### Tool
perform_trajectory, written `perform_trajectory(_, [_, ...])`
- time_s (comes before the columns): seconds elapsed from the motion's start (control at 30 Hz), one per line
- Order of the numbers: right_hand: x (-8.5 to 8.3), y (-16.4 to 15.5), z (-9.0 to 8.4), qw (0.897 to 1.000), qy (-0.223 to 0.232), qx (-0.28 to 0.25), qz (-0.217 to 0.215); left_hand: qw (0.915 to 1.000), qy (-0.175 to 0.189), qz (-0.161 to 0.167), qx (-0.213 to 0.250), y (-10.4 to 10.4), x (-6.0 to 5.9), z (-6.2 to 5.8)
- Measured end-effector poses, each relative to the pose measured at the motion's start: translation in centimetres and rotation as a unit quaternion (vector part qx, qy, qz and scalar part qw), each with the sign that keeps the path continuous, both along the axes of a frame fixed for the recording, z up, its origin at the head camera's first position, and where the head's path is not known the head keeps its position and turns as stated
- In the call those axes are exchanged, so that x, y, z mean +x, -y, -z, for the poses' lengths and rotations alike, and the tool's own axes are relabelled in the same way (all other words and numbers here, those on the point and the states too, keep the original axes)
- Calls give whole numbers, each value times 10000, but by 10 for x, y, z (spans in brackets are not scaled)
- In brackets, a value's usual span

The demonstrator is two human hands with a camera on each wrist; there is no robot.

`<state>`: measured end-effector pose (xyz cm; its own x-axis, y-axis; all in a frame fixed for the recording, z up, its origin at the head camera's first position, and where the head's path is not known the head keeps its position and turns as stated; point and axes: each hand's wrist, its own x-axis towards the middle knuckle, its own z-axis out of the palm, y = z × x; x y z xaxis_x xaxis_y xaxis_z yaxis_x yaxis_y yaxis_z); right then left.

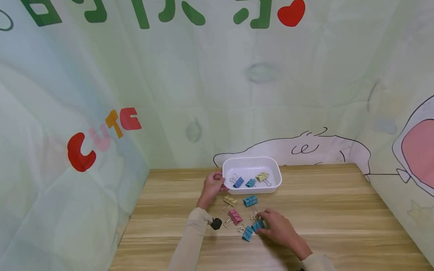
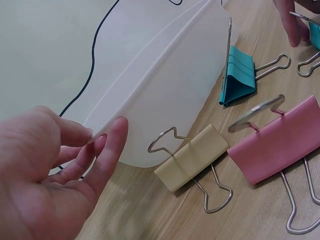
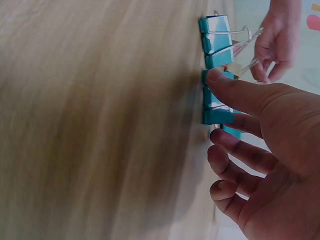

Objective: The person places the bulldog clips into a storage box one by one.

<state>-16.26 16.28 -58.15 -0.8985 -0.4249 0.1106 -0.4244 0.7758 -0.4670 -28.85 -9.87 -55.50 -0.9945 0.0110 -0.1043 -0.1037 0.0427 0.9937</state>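
Observation:
My left hand point(image 1: 219, 184) holds the left rim of a white plastic tray point(image 1: 251, 165); in the left wrist view the thumb and fingers of that hand point(image 2: 102, 134) close round the tray's rim point(image 2: 165, 75). Inside the tray lie a blue clip point(image 1: 238, 182), a teal clip point(image 1: 251, 183) and a yellow clip point(image 1: 262, 176). My right hand point(image 1: 262, 224) pinches a teal binder clip point(image 1: 258, 225) on the wooden table, seen close in the right wrist view as the teal clip point(image 3: 214, 107) under the hand point(image 3: 216, 102).
Loose clips lie on the table point(image 1: 339, 210) in front of the tray: a yellow one point(image 1: 230, 201), a teal one point(image 1: 250, 201), a pink one point(image 1: 234, 216) and another teal one point(image 1: 247, 233). Printed fabric walls close in the table on three sides.

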Motion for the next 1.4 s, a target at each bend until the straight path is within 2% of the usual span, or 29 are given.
perform_trajectory(0.2, [-3,1,2,9999,122,-64,-96,10000,25,57,73,0,-3,2])
perform_trajectory(0.63, [1,-3,-1,9997,-59,-130,-187,9999,35,-85,-147,-1,-1,-1])
perform_trajectory(0.87, [0,-4,-8,9991,-231,-292,-181,9999,-5,-13,-111,0,0,-1])
perform_trajectory(1.13, [-17,-10,-32,9968,-733,-318,-96,10000,11,7,-58,1,-1,1])
perform_trajectory(1.27, [-31,-14,-43,9949,-953,-325,-18,9999,81,-40,-73,0,-2,1])
perform_trajectory(1.4, [-46,-16,-56,9948,-979,-225,159,9999,111,-66,-70,0,-3,1])
